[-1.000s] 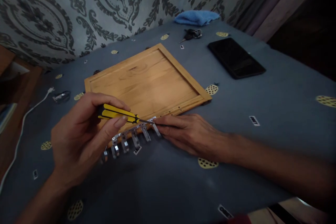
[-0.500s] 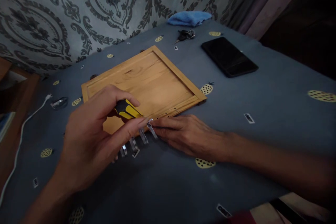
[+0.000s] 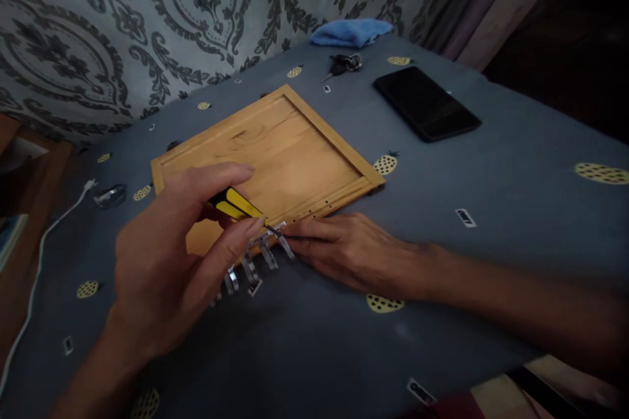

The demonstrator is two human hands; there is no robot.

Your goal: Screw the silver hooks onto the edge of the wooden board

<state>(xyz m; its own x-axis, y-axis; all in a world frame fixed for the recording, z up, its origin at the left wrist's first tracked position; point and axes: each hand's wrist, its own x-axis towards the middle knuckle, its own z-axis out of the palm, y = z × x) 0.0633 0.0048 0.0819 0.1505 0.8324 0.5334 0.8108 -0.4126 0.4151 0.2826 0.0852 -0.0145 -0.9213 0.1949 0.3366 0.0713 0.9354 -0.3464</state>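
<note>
A yellow and black screwdriver (image 3: pixel 238 204) lies in my left hand (image 3: pixel 171 262), whose thumb and fingers close round its handle. Its tip reaches a small metal hook (image 3: pixel 285 243) at the near edge of a framed wooden board (image 3: pixel 289 150). My right hand (image 3: pixel 354 252) rests beside that edge, with its fingertips pressed together against the same hook. Several more metal hooks (image 3: pixel 249 267) line the edge to the left, partly behind my left thumb. Small dark holes run along the frame to the right.
A black phone (image 3: pixel 426 103), keys (image 3: pixel 344 65) and a blue cloth (image 3: pixel 351 33) lie at the back right of the cloth-covered table (image 3: pixel 515 177). On the left are a white cable (image 3: pixel 37 262) and a clear band-like item (image 3: pixel 111 195). A patterned wall rises behind.
My left thumb has drawn back and the index finger has lifted a little, showing more of the screwdriver's shaft and tip. My right hand stays at the hook.
</note>
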